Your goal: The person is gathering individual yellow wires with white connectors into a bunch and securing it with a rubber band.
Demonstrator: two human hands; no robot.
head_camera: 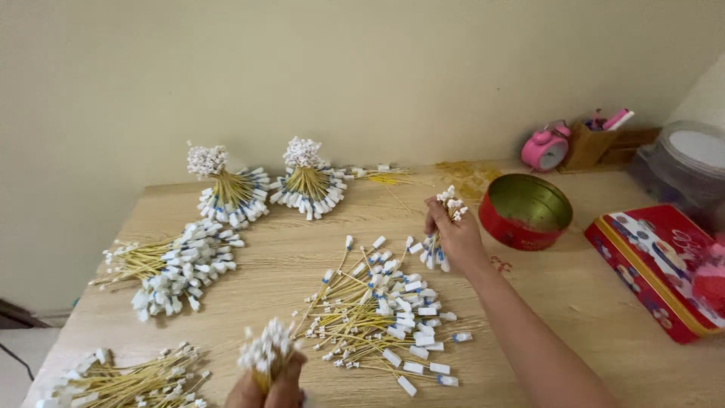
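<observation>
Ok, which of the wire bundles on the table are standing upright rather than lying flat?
The two tied yellow-wire bundles at the back near the wall, left one and right one: white tips point up, tagged ends splay on the wooden table.

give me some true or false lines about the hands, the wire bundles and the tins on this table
1. The right hand holds a small bunch of yellow wires with white ends. True.
2. The left hand is empty. False: it grips a bunch of wires, white ends up.
3. The round red tin has its lid on. False: it is open and its gold inside shows.
4. A loose pile of wires lies on the wooden table between the hands. True.
5. The pink alarm clock stands at the table's near edge. False: it stands at the back by the wall.
</observation>
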